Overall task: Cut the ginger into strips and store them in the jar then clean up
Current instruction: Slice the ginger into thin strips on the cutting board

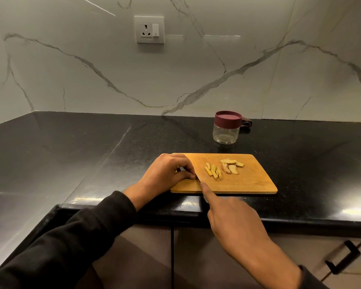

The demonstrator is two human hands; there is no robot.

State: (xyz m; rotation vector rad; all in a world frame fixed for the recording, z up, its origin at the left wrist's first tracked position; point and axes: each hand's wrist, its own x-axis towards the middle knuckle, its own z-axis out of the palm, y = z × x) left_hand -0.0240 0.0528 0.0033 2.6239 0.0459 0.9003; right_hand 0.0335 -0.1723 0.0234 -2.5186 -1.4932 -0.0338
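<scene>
Fingers (188, 173) of the left hand (167, 174) pinch something small against the knife blade (198, 180); right hand (227, 217) grips the handle. Pale yellow ginger strips (213, 173) lie mid wooden cutting board (248, 182), light, stiff, best gathered by pinching.

The left hand (167, 174) reaches in from seven o'clock, its forearm in a dark sleeve, knuckles up, fingers curled under with thumb and fingertips pinched together toward three o'clock. The right hand (231, 222) comes in from five o'clock, back of the hand up, forefinger stretched straight toward eleven o'clock, the other fingers folded beneath.
</scene>
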